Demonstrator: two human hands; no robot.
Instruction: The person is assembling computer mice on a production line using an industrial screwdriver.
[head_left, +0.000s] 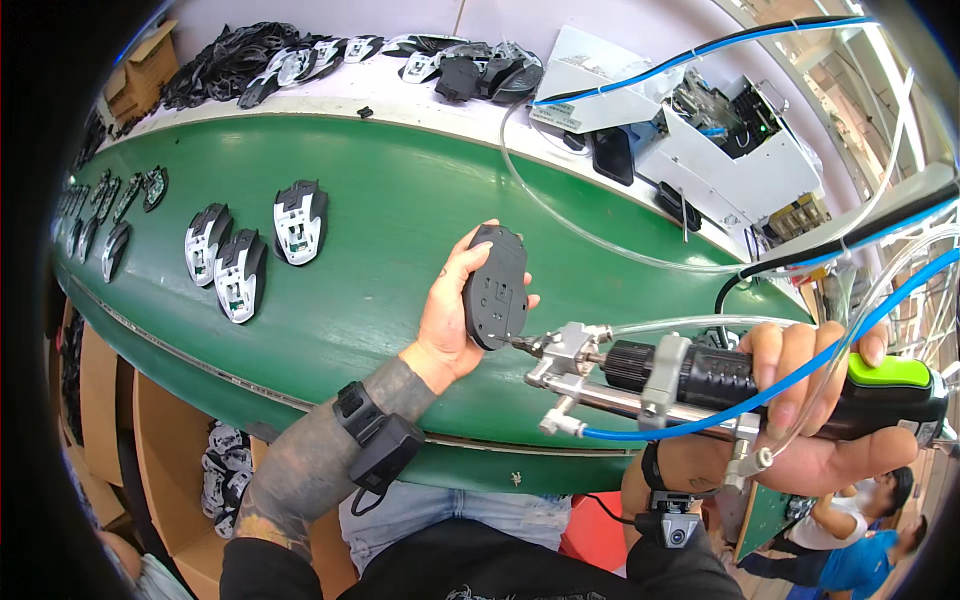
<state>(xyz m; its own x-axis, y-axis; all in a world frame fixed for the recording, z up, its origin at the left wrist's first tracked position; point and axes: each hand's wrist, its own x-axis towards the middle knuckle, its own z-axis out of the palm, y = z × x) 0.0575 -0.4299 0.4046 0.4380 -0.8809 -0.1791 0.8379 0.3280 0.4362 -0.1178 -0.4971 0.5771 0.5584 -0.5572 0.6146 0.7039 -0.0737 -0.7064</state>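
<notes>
My left hand is closed around a black computer mouse, its underside turned up toward me. In my right hand is a black electric screwdriver with a green lever and a metal feeder head. Its tip meets the lower edge of the mouse, by a corner of the underside; whether a screw sits there is too small to tell. Clear and blue tubes run from the tool past my right fingers. Left of my left hand, several partly built mice with white inner shells lie on the green belt.
Circuit boards and mouse parts line the belt's far left. A white ledge behind holds black parts and mouse shells. An opened white machine stands back right, a dark phone beside it. Cardboard boxes sit below; two people are lower right.
</notes>
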